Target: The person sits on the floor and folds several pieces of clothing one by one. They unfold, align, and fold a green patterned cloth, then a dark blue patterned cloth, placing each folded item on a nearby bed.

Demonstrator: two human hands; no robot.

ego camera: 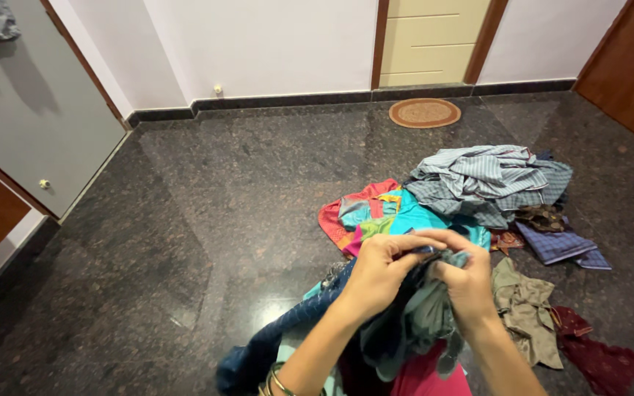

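Observation:
My left hand (pixel 379 270) and my right hand (pixel 466 279) meet just above the floor, both pinching the top edge of a bunched dark blue and grey-green garment (pixel 412 323). The cloth hangs down between my forearms, and a dark blue part trails left toward the bottom edge. Gold bangles (pixel 277 383) sit on my left wrist. Just beyond my hands lies a bright turquoise, pink and red garment (pixel 376 213).
A heap of striped blue-grey shirts (pixel 489 180) lies farther right on the dark granite floor (pixel 185 220). An olive garment (pixel 526 308), a blue checked cloth (pixel 559 246) and a maroon cloth (pixel 610 359) lie right. A round mat (pixel 425 113) sits by the cream door (pixel 431 37).

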